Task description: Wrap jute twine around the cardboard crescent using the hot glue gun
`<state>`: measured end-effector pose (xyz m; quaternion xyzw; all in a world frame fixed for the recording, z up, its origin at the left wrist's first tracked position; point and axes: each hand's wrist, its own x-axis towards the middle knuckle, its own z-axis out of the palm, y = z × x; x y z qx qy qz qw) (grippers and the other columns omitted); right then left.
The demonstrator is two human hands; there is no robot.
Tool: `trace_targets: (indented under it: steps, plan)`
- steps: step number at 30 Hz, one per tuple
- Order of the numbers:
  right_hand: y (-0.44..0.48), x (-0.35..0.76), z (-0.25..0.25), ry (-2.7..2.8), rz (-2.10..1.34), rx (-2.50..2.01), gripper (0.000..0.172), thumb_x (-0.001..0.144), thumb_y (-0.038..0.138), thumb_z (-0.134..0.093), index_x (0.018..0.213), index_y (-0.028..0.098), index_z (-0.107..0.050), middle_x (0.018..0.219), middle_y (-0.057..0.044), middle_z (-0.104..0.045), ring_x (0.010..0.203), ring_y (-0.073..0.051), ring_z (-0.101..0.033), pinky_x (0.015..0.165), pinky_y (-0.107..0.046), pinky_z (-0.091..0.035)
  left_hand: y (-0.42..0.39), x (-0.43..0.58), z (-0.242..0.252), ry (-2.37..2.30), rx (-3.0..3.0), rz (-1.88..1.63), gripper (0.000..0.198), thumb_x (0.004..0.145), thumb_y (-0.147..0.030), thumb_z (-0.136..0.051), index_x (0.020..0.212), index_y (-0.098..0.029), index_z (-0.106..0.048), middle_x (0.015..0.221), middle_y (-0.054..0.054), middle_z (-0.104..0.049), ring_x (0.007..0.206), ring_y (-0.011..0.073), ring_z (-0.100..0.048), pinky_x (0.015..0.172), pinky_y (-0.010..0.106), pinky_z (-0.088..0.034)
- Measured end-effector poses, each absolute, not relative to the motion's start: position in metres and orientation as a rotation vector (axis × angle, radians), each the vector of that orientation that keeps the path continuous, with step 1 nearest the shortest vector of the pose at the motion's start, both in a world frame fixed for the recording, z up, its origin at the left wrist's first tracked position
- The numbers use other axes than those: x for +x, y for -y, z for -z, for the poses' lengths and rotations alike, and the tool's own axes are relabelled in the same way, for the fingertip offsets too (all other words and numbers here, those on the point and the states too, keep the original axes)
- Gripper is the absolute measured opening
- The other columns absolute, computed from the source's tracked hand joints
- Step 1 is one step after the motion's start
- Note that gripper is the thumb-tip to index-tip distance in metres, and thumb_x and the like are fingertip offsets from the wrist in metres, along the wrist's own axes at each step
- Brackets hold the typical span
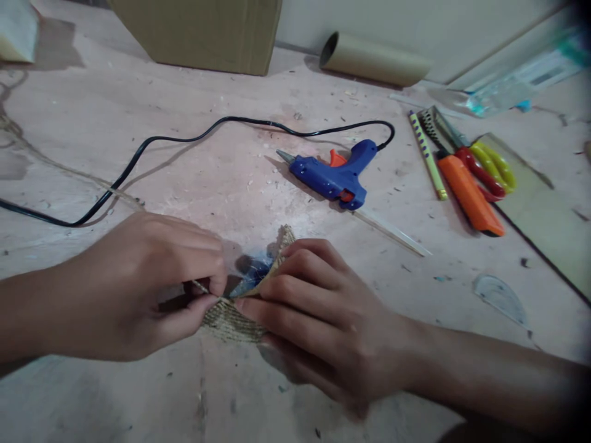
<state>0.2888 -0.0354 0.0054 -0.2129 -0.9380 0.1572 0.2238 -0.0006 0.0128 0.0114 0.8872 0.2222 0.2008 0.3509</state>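
Note:
A small jute-wrapped piece lies on the pinkish floor near me, a blue part showing in its middle. My right hand is closed on its right edge, fingers pressed along the twine. My left hand pinches a loose strand of jute twine at the piece's left side, thumb and fingertips together. A thin line of twine runs away to the far left across the floor.
A blue glue gun with a black cord lies just beyond my hands, a glue stick behind it. At right lie an orange cutter, scissors, a pen and a board. A cardboard box and tube sit at the back.

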Motion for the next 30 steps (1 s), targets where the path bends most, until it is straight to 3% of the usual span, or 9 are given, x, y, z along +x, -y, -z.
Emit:
trace_targets:
  steps: [6, 14, 19, 30]
  plan:
    - [0.0359, 0.2891, -0.0082, 2.612, -0.503, -0.619, 0.028, 0.117, 0.023, -0.063, 0.141, 0.011, -0.07, 0.112, -0.005, -0.078, 0.106, -0.026, -0.06, 0.109, -0.05, -0.049, -0.0123, -0.0023, -0.0092, -0.574, 2.284, -0.512, 0.022, 0.107, -0.014, -0.062, 0.089, -0.026, -0.062, 0.078, -0.006, -0.07, 0.068, 0.0132, -0.064, 0.066, 0.029, -0.048]
    - [0.0329, 0.2883, -0.0081, 2.634, -0.456, -0.58, 0.029, 0.118, 0.023, -0.052, 0.136, 0.016, -0.074, 0.107, -0.003, -0.075, 0.101, -0.025, -0.058, 0.106, -0.048, -0.043, -0.0135, -0.0021, -0.0089, -0.572, 2.282, -0.507, 0.02, 0.102, -0.012, -0.064, 0.088, -0.026, -0.062, 0.077, -0.004, -0.072, 0.066, 0.0147, -0.064, 0.065, 0.03, -0.048]
    - [0.0353, 0.2878, -0.0073, 2.611, -0.513, -0.623, 0.032, 0.118, 0.024, -0.056, 0.146, 0.012, -0.068, 0.111, -0.004, -0.077, 0.103, -0.025, -0.059, 0.11, -0.049, -0.045, -0.0135, -0.0026, -0.0101, -0.564, 2.288, -0.501, 0.022, 0.105, -0.012, -0.063, 0.087, -0.025, -0.063, 0.078, -0.005, -0.071, 0.068, 0.0139, -0.065, 0.065, 0.03, -0.049]
    - [0.0328, 0.2879, -0.0055, 2.637, -0.466, -0.568, 0.036, 0.116, 0.025, -0.057, 0.147, 0.014, -0.07, 0.107, -0.003, -0.073, 0.101, -0.026, -0.057, 0.104, -0.051, -0.045, -0.0134, -0.0025, -0.0092, -0.562, 2.297, -0.498, 0.024, 0.107, -0.015, -0.062, 0.085, -0.025, -0.061, 0.075, -0.004, -0.07, 0.066, 0.0143, -0.063, 0.066, 0.031, -0.049]
